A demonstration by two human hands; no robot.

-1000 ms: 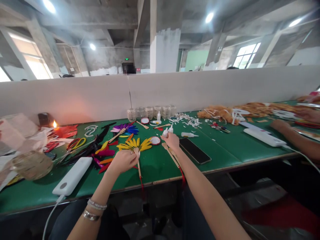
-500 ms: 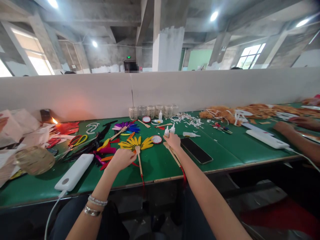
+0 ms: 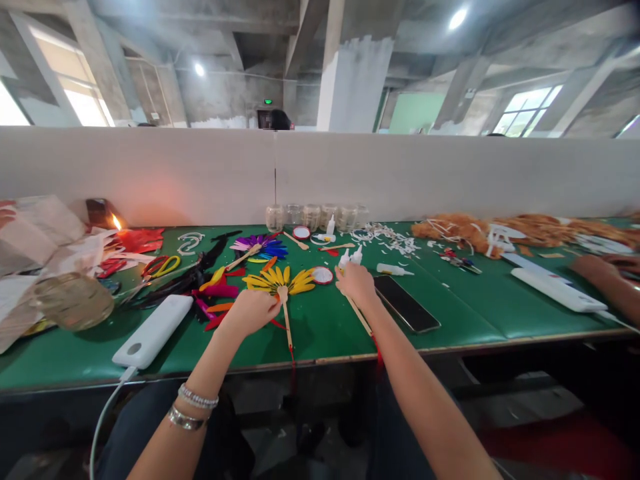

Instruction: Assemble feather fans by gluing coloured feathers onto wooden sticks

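Yellow feather fan (image 3: 279, 280) sits at the near edge of the feather clutter on the green counter (image 3: 310, 333), just in front of the left hand (image 3: 249, 312). That hand is curled and closed around the top of the fan's wooden stick, where the feathers meet. The stick runs down toward the counter's edge, and a red thread hangs from it over the edge.

The right hand (image 3: 356, 283) lies curled over a second wooden stick (image 3: 361, 320), but the view cannot settle whether it is gripping or only resting there. Its fingertips are just short of two upright glue bottles (image 3: 350, 257), and a black phone (image 3: 406, 303) lies close by on the right.

A knock from those fingers could tip the bottles, and spilled glue might reach the phone or the feathers. The hanging thread could snag on a knee and drag the fan off the counter.

The greater risk lies on the left, where a candle flame (image 3: 117, 222) burns beside loose paper (image 3: 50, 240) and red feathers (image 3: 143, 240). A shifted sheet or a reaching arm could bring them into the flame. Further right, a co-worker's hand (image 3: 593, 268) rests well apart.
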